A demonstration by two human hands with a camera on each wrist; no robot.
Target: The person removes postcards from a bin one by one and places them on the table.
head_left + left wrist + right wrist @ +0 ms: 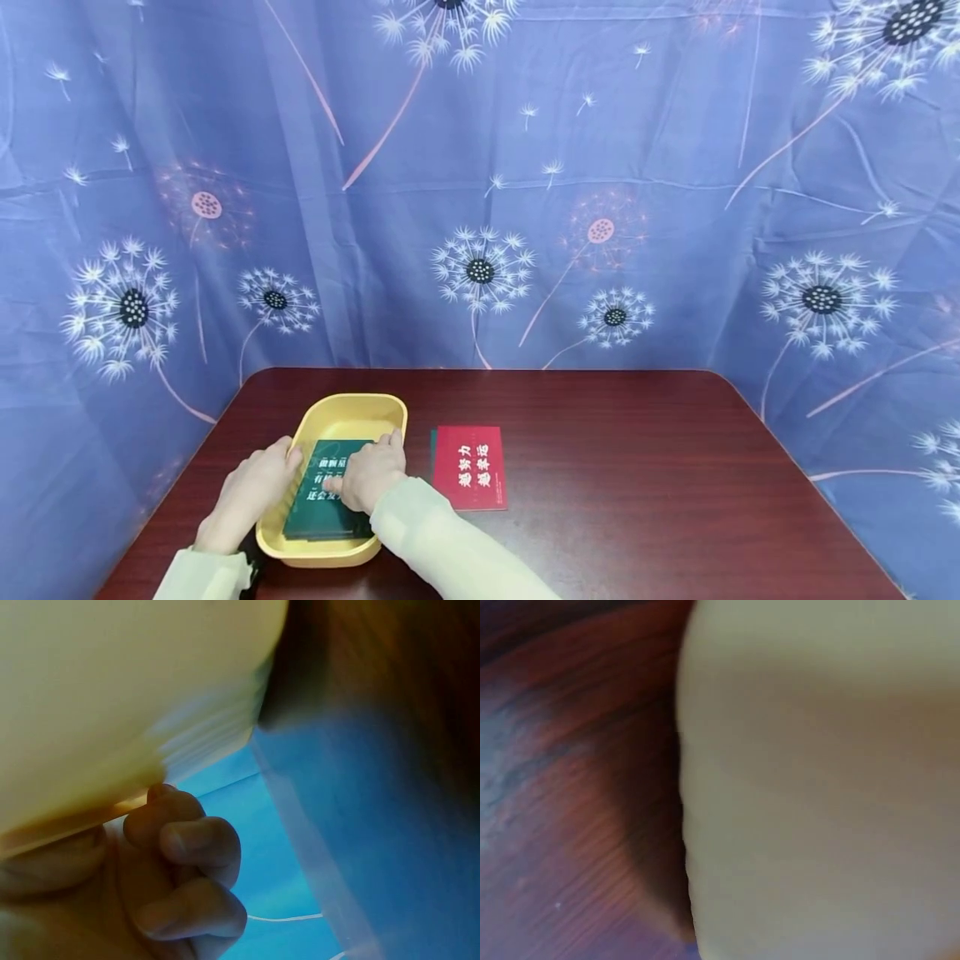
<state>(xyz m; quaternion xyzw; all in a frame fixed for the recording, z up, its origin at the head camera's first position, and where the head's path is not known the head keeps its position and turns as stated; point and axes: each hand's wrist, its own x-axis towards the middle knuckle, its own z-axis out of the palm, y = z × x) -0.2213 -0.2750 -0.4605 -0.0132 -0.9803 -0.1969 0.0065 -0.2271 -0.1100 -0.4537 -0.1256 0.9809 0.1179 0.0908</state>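
Observation:
A yellow plastic basket (352, 402) stands at the table's left side, with dark green booklets (318, 521) printed in white characters stacked inside. My left hand (251, 492) grips the basket's left rim; in the left wrist view its fingers (199, 840) curl beside the pale wall. Over the right side of the basket lies my right hand (375, 473), its thumb across the top green booklet and its fingertips right at the right rim. It covers part of the printing, and I cannot tell whether it pinches anything. A pale basket wall (817, 787) fills most of the right wrist view.
Right of the basket, a red booklet (471, 483) with white characters lies on the dark reddish table (637, 483). A green edge (433, 446) peeks out at its left. A blue curtain (555, 125) with dandelion prints hangs behind and beside the table.

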